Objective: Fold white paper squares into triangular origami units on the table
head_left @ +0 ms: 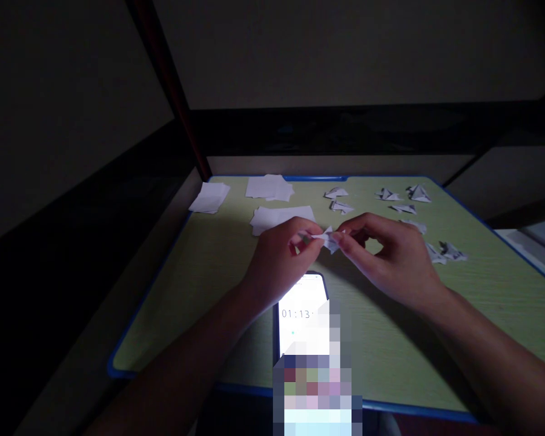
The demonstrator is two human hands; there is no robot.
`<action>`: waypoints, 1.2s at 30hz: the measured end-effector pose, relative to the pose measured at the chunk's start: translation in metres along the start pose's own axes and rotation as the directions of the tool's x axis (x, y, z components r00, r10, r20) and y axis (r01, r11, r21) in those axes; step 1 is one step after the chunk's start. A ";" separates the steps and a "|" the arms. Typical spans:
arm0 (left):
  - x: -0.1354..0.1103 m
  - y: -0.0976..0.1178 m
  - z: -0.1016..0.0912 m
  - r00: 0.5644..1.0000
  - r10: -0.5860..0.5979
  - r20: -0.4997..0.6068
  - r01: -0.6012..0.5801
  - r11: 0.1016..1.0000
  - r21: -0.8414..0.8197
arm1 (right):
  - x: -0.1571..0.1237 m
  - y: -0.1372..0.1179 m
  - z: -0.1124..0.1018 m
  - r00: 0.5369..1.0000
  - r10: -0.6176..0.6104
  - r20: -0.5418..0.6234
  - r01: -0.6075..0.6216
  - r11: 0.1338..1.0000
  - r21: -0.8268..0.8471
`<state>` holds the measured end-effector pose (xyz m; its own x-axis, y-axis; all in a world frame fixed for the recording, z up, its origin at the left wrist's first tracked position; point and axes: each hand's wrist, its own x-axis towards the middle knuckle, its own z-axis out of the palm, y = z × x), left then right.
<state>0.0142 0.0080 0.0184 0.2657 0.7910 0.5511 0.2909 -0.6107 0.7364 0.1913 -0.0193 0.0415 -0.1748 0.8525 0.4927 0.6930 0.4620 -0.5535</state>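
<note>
Between my two hands, above the middle of the table, is a small folded piece of white paper (329,240) with pointed corners. My left hand (287,245) pinches its left side between thumb and fingers. On the other side, my right hand (386,251) grips it with thumb and forefinger. Below the hands a phone (300,327) shows a bright screen with a timer reading that starts 01:13; its lower part is blurred out. Part of a stack of white paper sheets (281,219) shows just behind my left hand.
The green table (200,303) has a blue rim. Further paper stacks lie at the back left (209,198) and back middle (269,188). Several folded paper pieces (418,194) are spread over the back right, some close behind my right hand. Dark walls stand behind the table.
</note>
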 end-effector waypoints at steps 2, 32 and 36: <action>0.000 0.000 0.001 1.000 -0.015 0.013 0.015 1.000 -0.020 | 0.000 0.000 0.000 1.000 -0.002 -0.010 0.002 1.000 -0.003; 0.002 0.003 -0.002 0.992 -0.123 -0.020 0.119 0.982 -0.146 | -0.017 -0.008 -0.009 0.966 0.226 0.123 -0.247 0.950 0.193; 0.003 0.002 -0.003 0.995 -0.081 -0.050 0.076 0.992 -0.096 | -0.065 -0.023 -0.006 0.925 0.201 0.322 -0.205 0.979 -0.022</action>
<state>0.0128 0.0090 0.0225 0.1951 0.8387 0.5085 0.2206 -0.5427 0.8105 0.1910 -0.0863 0.0258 -0.2476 0.9603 0.1289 0.7291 0.2723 -0.6279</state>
